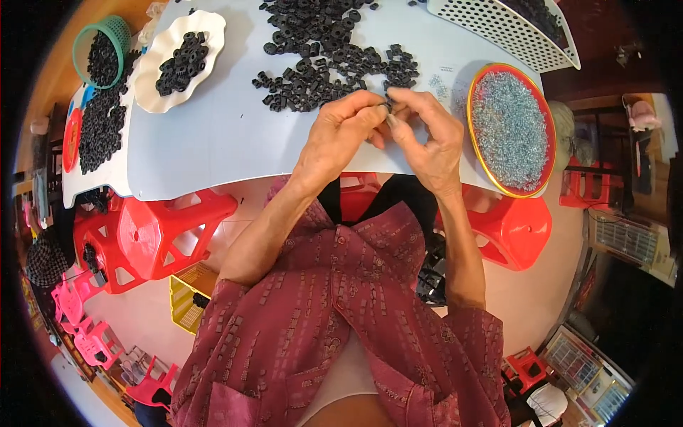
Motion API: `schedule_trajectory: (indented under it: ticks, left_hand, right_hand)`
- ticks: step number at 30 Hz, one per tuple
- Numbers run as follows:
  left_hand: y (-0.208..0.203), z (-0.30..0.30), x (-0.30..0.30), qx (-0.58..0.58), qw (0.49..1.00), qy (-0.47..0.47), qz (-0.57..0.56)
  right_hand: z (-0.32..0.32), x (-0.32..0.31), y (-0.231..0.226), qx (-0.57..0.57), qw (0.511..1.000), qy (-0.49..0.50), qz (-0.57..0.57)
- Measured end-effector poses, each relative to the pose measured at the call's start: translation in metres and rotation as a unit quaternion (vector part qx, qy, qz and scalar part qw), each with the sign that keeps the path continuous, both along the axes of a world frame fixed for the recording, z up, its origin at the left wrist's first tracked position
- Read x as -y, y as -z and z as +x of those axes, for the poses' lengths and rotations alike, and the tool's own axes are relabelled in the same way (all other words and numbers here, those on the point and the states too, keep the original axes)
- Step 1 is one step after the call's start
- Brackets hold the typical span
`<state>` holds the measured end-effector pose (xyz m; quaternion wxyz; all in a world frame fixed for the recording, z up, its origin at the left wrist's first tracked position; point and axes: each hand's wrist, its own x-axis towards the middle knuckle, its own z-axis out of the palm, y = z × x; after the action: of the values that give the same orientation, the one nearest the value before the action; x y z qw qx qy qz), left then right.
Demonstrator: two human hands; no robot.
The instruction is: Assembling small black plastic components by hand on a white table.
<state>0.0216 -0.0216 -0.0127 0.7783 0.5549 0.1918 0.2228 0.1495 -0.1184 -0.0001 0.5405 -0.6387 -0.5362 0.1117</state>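
Observation:
My left hand (341, 132) and my right hand (430, 139) meet over the near edge of the pale table (213, 149). The fingertips of both pinch a small black part (388, 105), mostly hidden by the fingers. Just beyond my hands lies a loose spread of small black parts (306, 82), some of them ring-shaped. Close to my right hand, a round basket with a red and yellow rim (472, 135) is filled with tiny clear bluish pieces (512, 132). A few similar clear pieces (440, 87) lie on the tabletop beside it.
A cream scalloped dish (146, 89) holds black parts at the left. Farther left are a tipped green basket (117, 32) and a heap of black parts (103, 135). A white perforated basket (512, 39) stands far right. Red stools (153, 238) and a yellow crate (181, 299) are below.

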Motion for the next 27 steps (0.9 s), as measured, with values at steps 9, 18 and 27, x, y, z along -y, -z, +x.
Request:
schedule_trajectory:
  ticks: [9,18,27]
  left_hand:
    - [0.004,0.001,-0.004,0.013,0.997,-0.028,-0.069]
    - [-0.008,-0.003,-0.008,-0.049,0.997,0.054,-0.001]
    - [0.001,0.006,0.001,-0.026,0.999,-0.021,0.023]
  right_hand:
    - [-0.003,-0.004,-0.003,0.101,0.995,0.023,-0.011]
    - [-0.005,-0.001,0.004,0.081,0.995,0.045,-0.026]
    - [-0.009,-0.003,0.007,0.116,0.992,0.049,0.005]
